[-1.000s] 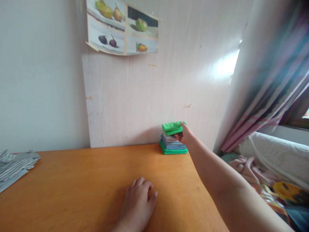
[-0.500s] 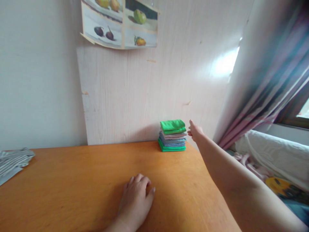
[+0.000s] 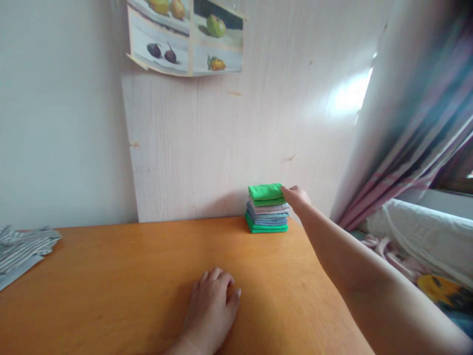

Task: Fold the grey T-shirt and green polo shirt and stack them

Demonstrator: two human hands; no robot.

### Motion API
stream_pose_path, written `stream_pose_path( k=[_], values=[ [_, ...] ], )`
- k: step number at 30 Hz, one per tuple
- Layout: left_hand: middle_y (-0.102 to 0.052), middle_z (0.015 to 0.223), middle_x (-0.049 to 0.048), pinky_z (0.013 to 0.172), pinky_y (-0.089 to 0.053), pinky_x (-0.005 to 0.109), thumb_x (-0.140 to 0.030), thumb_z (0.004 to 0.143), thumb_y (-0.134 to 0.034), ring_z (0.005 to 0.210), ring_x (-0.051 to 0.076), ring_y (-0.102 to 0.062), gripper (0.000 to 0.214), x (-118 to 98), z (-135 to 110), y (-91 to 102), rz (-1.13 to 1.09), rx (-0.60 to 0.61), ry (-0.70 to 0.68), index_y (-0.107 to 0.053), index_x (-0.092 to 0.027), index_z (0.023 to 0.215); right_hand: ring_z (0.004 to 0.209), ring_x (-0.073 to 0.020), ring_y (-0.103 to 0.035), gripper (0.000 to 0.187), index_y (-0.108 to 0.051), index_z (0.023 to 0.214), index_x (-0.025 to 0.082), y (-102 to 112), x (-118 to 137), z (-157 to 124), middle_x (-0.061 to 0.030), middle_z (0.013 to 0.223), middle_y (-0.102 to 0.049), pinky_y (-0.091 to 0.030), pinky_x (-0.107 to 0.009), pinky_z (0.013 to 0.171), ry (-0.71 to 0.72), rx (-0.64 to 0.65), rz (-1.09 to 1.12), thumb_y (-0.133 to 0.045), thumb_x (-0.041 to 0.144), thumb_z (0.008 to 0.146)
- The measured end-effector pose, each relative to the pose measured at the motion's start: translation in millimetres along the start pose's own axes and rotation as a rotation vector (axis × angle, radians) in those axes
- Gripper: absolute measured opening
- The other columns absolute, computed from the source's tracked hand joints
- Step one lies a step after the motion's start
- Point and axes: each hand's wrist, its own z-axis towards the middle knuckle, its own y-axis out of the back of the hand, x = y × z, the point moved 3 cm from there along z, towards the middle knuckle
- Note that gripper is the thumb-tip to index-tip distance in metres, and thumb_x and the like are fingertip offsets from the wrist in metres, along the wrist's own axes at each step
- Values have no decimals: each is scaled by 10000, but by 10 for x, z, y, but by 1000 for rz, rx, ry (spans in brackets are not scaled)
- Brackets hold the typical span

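Observation:
A stack of folded cloths stands at the table's far right: a bright green folded cloth (image 3: 265,192) on top, pinkish-grey and blue cloths (image 3: 268,215) in the middle, and a darker green cloth (image 3: 269,228) at the bottom. My right hand (image 3: 296,197) reaches out to the stack and pinches the right edge of the top green cloth, which still lies on the pile. Its thumb shows, while the other fingers are mostly hidden. My left hand (image 3: 212,305) rests palm down on the tabletop nearer to me, fingers loosely bent and thumb apart, holding nothing.
The wooden table (image 3: 121,276) backs onto a pale board (image 3: 192,148) with a sheet of fruit paintings (image 3: 185,44). Striped fabric (image 3: 27,244) lies at the left edge. To the right are a purplish curtain (image 3: 391,162) and a bed with bedding (image 3: 428,236).
My right hand has moved left from beside the stack and closed on the top green cloth's edge. My left hand stays put on the table; the view has shifted slightly.

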Motion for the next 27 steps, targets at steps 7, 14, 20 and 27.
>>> stream_pose_path(
  k=[7,14,20,27],
  values=[
    [-625,995,58,848,-350,361,-305,869,-522,989,245,-531,135,-10,-14,1,-16,10,10,-623,-217,888,1091,-284,-608,457,-661,1146,209,-48,645,-127,-146,1224,-629,-441,-384,911,362,-73,-232,-272,392,992],
    [-622,984,47,877,-348,371,-288,853,-528,989,237,-530,119,0,-35,-14,-26,-9,24,-615,-218,892,1247,-277,-532,386,-672,1153,172,-396,767,-32,-170,1264,-627,-397,-397,1034,656,189,-482,-341,300,1001],
    [-627,994,50,871,-355,372,-296,857,-529,979,235,-533,129,-33,-43,3,-46,1,30,-626,-218,894,1444,-347,-297,486,-453,1460,297,-564,444,181,-111,1546,-398,-320,-613,1092,682,357,-624,-259,373,1021],
    [-625,985,40,878,-356,365,-283,850,-547,977,228,-534,103,-21,-32,14,-49,-12,28,-620,-221,888,1467,-423,-184,557,-356,1519,345,-572,481,293,-126,1581,-323,-202,-759,1058,675,413,-693,-146,481,1021]
  ],
)
